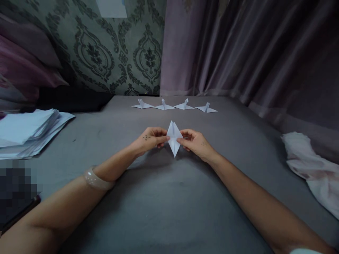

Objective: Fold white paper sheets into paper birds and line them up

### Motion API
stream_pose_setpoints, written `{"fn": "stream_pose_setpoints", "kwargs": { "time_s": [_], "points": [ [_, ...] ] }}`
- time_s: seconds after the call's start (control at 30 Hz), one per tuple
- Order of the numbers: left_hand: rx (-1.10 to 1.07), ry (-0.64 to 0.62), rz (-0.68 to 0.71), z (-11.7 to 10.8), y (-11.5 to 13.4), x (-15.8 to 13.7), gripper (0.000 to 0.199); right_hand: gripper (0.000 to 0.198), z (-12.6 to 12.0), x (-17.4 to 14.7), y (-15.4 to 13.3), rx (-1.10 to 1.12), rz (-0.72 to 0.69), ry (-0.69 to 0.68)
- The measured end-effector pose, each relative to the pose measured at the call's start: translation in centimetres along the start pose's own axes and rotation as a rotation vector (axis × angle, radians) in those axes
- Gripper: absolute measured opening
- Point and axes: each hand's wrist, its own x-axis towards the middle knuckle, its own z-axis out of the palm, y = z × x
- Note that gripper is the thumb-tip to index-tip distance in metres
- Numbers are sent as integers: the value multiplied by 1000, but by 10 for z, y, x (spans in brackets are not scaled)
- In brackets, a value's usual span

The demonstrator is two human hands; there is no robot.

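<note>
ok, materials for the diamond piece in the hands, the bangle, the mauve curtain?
Diamond piece: likely plain white paper, matte; crisp creases, thin flaps.
Bangle: pale, smooth, glossy by its highlights; stone, glass or plastic, can't tell.
Mauve curtain: looks like fabric, soft hanging folds, maybe slight sheen; fibre unclear.

From my remote station I record the folded piece (175, 134) as white paper, smooth, matt and crisply creased. I find the same matt paper in the row of small figures (163, 106) and in the loose stack (23, 128). The grey covering (169, 201) reads as matt cloth, faintly wrinkled. I note a bangle (95, 180), smooth with a polished sheen; I cannot tell whether stone or plastic. The curtain (181, 49) is cloth, softly lustrous along its folds. The crumpled white item (312, 158) appears to be soft, matt fabric.
</note>
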Motion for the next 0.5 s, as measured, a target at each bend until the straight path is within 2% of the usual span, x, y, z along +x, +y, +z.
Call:
{"fn": "stream_pose_setpoints", "kwargs": {
  "time_s": [0.07,0.13,0.2,0.23,0.3,0.37,0.43,0.5],
  "points": [
    [183,134,202,1,3,-4,21,22,-2,-1,1,-117,-158,58],
    [477,226,463,2,5,-10,19,13,-4,-3,4,-300,-386,175],
    [783,212,685,1,4,-15,21,14,-6,-7,6,-552,-573,230],
    [913,175,751,1,3,-16,23,18,-6,-8,7,-690,-624,205],
    [1107,64,797,-1,0,-18,25,24,-7,-11,8,-932,-649,97],
    [1202,-87,765,-1,-2,-16,26,26,-8,-12,9,-1082,-618,-25],
    [1182,-226,685,-1,-2,-14,25,27,-10,-13,10,-1104,-558,-120],
    [1056,-269,580,-2,-2,-13,28,30,-12,-13,11,-1036,-480,-169]
  ]
}}
